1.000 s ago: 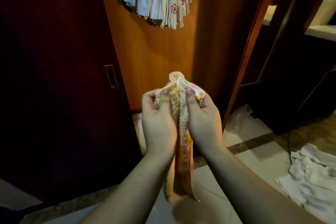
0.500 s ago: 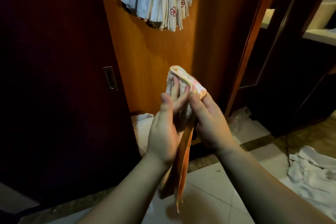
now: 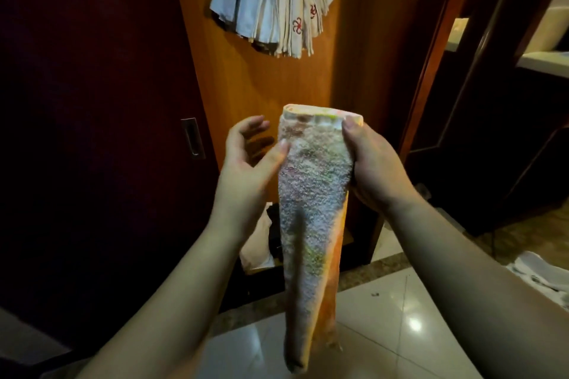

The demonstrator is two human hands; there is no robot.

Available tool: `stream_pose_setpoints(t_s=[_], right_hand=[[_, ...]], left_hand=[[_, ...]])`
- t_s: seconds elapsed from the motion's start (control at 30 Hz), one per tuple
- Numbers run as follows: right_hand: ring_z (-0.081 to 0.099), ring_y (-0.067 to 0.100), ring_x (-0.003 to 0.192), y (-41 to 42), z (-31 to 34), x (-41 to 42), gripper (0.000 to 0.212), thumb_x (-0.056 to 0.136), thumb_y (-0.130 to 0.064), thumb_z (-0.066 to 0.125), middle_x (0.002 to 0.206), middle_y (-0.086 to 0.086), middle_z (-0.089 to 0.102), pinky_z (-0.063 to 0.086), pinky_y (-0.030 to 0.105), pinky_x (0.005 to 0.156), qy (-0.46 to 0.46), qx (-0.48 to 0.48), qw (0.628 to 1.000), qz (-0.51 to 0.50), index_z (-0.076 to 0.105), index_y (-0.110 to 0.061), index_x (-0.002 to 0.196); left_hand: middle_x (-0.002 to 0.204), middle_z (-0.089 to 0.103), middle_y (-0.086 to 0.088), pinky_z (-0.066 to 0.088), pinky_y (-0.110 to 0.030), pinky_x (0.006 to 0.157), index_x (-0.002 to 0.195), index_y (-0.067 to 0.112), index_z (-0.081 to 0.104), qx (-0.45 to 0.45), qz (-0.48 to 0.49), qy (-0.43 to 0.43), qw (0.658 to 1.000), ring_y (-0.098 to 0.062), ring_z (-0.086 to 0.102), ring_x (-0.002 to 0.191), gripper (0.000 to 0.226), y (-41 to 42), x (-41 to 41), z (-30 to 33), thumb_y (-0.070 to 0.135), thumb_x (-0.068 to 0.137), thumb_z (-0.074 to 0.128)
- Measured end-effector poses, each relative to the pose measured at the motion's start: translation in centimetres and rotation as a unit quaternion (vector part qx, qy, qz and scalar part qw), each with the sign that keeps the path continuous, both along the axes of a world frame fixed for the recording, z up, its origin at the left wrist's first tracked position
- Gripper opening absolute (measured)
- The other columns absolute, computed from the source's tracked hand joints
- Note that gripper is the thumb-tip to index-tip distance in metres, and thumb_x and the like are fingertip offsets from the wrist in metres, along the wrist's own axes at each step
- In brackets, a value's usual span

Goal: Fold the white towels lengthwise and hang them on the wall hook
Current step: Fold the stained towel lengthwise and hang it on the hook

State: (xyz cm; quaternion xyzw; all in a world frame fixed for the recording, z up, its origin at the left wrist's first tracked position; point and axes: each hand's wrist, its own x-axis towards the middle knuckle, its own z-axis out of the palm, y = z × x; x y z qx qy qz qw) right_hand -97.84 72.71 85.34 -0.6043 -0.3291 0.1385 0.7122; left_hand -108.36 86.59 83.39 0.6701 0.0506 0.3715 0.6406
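A folded towel (image 3: pixel 314 194), whitish terry with an orange edge, hangs in front of me as a long narrow strip. My right hand (image 3: pixel 374 166) grips its upper right edge, thumb over the top fold. My left hand (image 3: pixel 246 160) is beside the towel's left edge with fingers spread and relaxed; its thumb touches the cloth. High on the wooden wall panel hangs a bunch of folded towels (image 3: pixel 274 6), pale blue and cream, some with red embroidery. The hook that holds them is out of sight above the frame.
A dark door with a recessed metal handle (image 3: pixel 192 138) fills the left. A crumpled pile of white towels (image 3: pixel 545 280) lies on the tiled floor at the right edge. A white cloth (image 3: pixel 258 243) lies at the foot of the wooden panel. A dark doorway opens on the right.
The towel has been turned so its broad face shows. My left hand has let go of it and opened; my right hand keeps hold of the top.
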Motion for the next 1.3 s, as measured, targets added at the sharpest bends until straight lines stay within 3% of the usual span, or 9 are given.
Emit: stream_pose_setpoints(t_s=[0.07,0.2,0.43,0.5,0.6,0.77,0.9,1.1,1.3], right_hand=[[0.068,0.023,0.109,0.0,0.8,0.3,0.039,0.09,-0.058,0.048,0.111,0.006,0.074,0.045,0.055,0.105,-0.06,-0.038,0.997,0.011,0.072,-0.029,0.103],[0.065,0.029,0.11,0.0,2.0,0.4,0.041,0.092,-0.053,0.046,0.114,0.014,0.07,0.042,0.054,0.107,-0.102,-0.043,0.993,0.038,0.067,-0.02,0.106],[0.062,0.021,0.119,0.1,2.9,1.5,0.051,0.089,-0.066,0.048,0.121,0.011,0.068,0.045,0.041,0.106,-0.119,-0.048,0.99,0.058,0.064,-0.024,0.115],[0.064,0.01,0.115,0.1,2.0,2.3,0.046,0.095,-0.057,0.04,0.12,0.007,0.069,0.048,0.029,0.1,-0.049,-0.021,0.996,0.068,0.061,-0.024,0.118],[0.06,0.018,0.124,-0.2,-1.2,3.2,0.063,0.088,-0.065,0.033,0.129,0.005,0.067,0.049,0.036,0.101,0.111,0.027,0.986,0.119,0.059,-0.023,0.127],[0.068,0.024,0.108,-1.0,-8.2,2.1,0.068,0.054,-0.048,0.093,0.117,0.011,0.072,0.058,0.035,0.086,0.241,0.014,0.95,0.196,0.077,-0.015,0.111],[0.061,0.038,0.116,0.0,-9.3,1.3,0.045,0.075,-0.024,0.077,0.123,0.021,0.067,0.048,0.049,0.102,0.207,-0.023,0.968,0.136,0.069,-0.005,0.114],[0.068,0.012,0.102,1.4,-8.6,-0.1,0.013,0.095,-0.027,0.061,0.105,-0.004,0.074,0.05,0.044,0.1,-0.002,-0.08,0.996,-0.039,0.066,-0.026,0.106],[0.066,0.015,0.096,0.9,-8.1,-1.9,0.037,0.073,-0.074,0.061,0.105,-0.001,0.067,0.053,0.038,0.088,-0.074,-0.074,0.994,-0.036,0.048,-0.053,0.101]], left_hand=[[0.12,0.068,0.001,0.052,-0.024,0.084,0.124,0.018,0.056,-0.043,-0.076,0.065,0.994,-0.008,0.067,0.108,0.056,1.0,0.6,0.3,0.039,0.076,0.075],[0.1,0.076,-0.002,0.056,-0.029,0.076,0.111,0.012,0.067,-0.108,-0.156,0.08,0.979,-0.018,0.073,0.092,0.039,1.4,1.2,0.9,0.021,0.074,0.071],[0.112,0.073,-0.015,0.054,-0.043,0.097,0.112,0.01,0.069,-0.136,-0.224,0.084,0.962,-0.031,0.069,0.105,0.033,0.1,1.9,2.2,0.019,0.081,0.066],[0.112,0.072,-0.018,0.053,-0.046,0.098,0.114,0.007,0.068,-0.156,-0.217,0.084,0.96,-0.034,0.069,0.103,0.037,0.1,2.3,2.8,0.019,0.079,0.067],[0.102,0.074,-0.018,0.054,-0.049,0.094,0.11,0.005,0.067,-0.182,-0.223,0.091,0.953,-0.033,0.071,0.094,0.033,0.4,2.3,3.8,0.019,0.079,0.068],[0.094,0.074,-0.012,0.057,-0.042,0.087,0.099,0.01,0.072,-0.174,-0.247,0.09,0.949,-0.027,0.072,0.087,0.021,1.9,2.2,5.6,0.017,0.08,0.065],[0.094,0.074,-0.011,0.056,-0.043,0.088,0.096,0.012,0.073,-0.141,-0.232,0.105,0.957,-0.027,0.072,0.088,0.021,2.6,2.4,6.6,0.02,0.079,0.064],[0.093,0.075,-0.008,0.056,-0.041,0.087,0.101,0.013,0.068,-0.12,-0.187,0.096,0.97,-0.025,0.073,0.089,0.017,2.9,2.4,8.2,0.019,0.087,0.06],[0.089,0.076,-0.004,0.059,-0.036,0.078,0.098,0.014,0.068,-0.121,-0.154,0.07,0.978,-0.022,0.074,0.085,0.015,3.0,2.6,9.3,0.016,0.098,0.053]])
